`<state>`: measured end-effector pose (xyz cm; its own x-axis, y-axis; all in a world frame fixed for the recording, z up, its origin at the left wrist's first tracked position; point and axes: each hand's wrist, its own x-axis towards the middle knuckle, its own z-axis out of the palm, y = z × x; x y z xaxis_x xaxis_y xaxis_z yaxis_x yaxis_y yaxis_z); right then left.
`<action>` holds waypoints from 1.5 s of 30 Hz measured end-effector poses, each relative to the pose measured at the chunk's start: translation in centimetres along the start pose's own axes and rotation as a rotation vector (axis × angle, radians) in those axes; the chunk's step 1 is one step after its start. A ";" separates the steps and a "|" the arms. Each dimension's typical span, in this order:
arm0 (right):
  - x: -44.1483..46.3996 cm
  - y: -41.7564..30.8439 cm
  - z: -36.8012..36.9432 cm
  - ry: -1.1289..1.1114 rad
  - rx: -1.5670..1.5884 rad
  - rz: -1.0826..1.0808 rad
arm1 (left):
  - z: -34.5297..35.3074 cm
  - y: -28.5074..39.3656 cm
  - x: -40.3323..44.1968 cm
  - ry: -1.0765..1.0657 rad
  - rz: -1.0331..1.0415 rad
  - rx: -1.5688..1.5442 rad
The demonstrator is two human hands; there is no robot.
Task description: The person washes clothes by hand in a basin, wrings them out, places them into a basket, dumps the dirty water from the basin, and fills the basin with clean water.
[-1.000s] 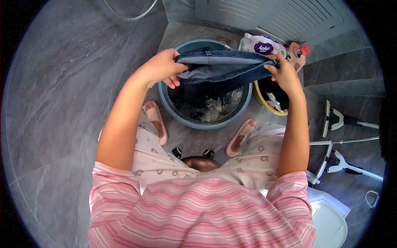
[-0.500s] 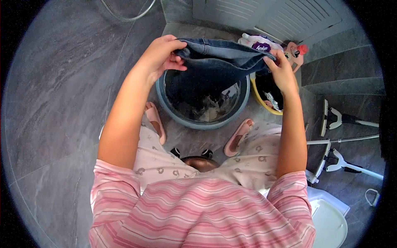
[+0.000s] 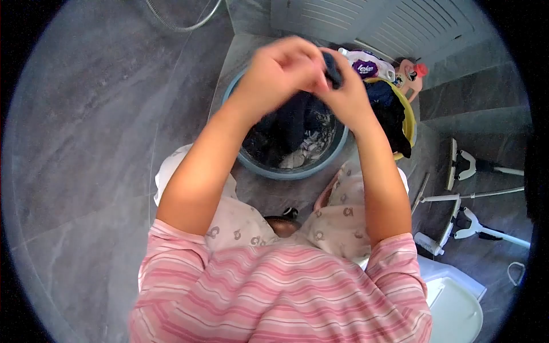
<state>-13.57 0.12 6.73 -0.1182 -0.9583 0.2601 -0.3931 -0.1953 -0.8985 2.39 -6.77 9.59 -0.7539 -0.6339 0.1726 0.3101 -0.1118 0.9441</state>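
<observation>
Dark blue denim jeans are bunched between my two hands, and the rest hangs into a round blue-grey tub. My right hand is closed on the bunched denim at the top. Pressed against it from the left is my left hand, its fingers curled in at the denim and a little blurred. Both hands are above the tub's far half. Water with pale patches on its surface shows in the tub around the dark cloth.
A yellow basin with dark clothes stands right of the tub, some cloth hanging over its rim. Behind it are a white-and-purple detergent bottle and a pink bottle with a red cap. Mop or squeegee tools are at the right.
My hands have come together from holding the jeans' waistband stretched wide; the left moved right and the denim is now bunched. My view has shifted slightly, showing more of the yellow basin.
</observation>
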 end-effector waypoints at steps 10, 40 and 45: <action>-0.9 -3.7 -1.8 0.311 1.116 -0.092 | -0.3 -8.6 2.2 -0.097 0.166 0.597; -1.3 3.3 5.9 0.473 0.032 0.140 | 0.0 -7.6 1.4 0.587 -0.381 0.682; 1.9 8.5 2.3 0.674 -0.300 0.280 | 6.2 -8.5 -1.2 0.368 -0.307 0.829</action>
<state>-15.01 -3.85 -1.20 -0.7384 -0.6120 0.2832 -0.4855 0.1910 -0.8531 -2.95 -0.36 3.05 -0.4609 -0.8838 -0.0811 -0.4863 0.1750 0.8561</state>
